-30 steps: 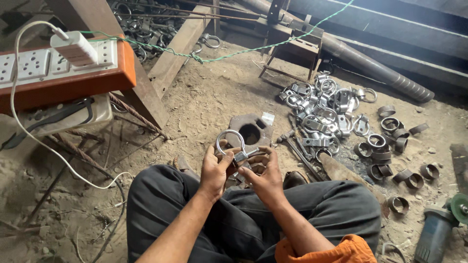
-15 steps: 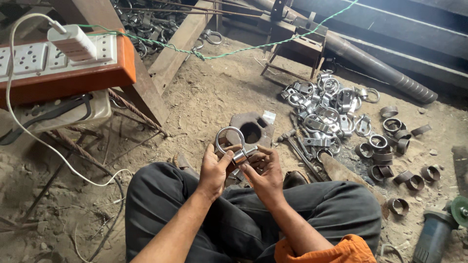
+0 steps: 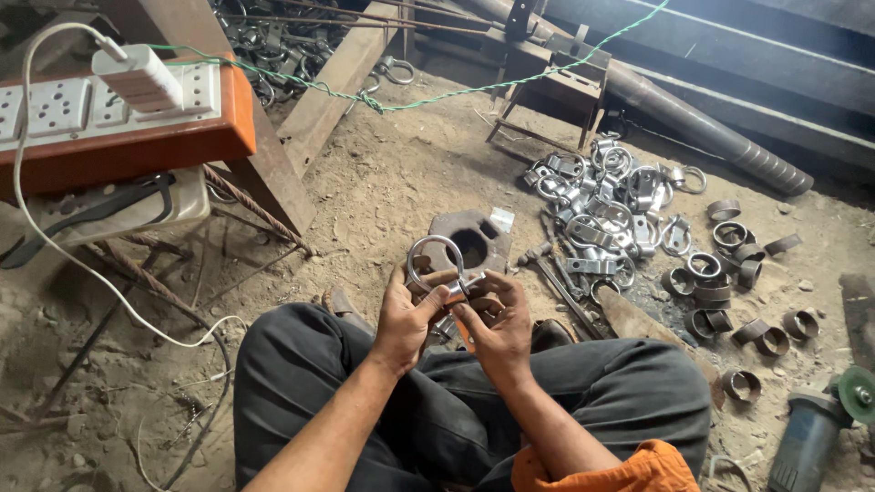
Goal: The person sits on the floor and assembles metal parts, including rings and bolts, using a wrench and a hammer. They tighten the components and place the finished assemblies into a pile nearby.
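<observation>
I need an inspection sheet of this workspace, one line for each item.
Surface: dusty ground, sand and debris.
Job's things: metal ring clamp held up in both hands; plate with hole lies behind it.
Clutter: pile of clamps, loose rings, rod tools, angle grinder.
Grippers: left hand and right hand both grip the clamp.
Cables: white cord from power strip; green string.
Surroundings: steel pipe, wooden beam, small stand.

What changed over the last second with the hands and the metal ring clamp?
Little: both hands, left hand and right hand, keep holding the metal ring clamp above the lap, fingers shifting slightly. The pile of clamps and the power strip stayed put.
</observation>
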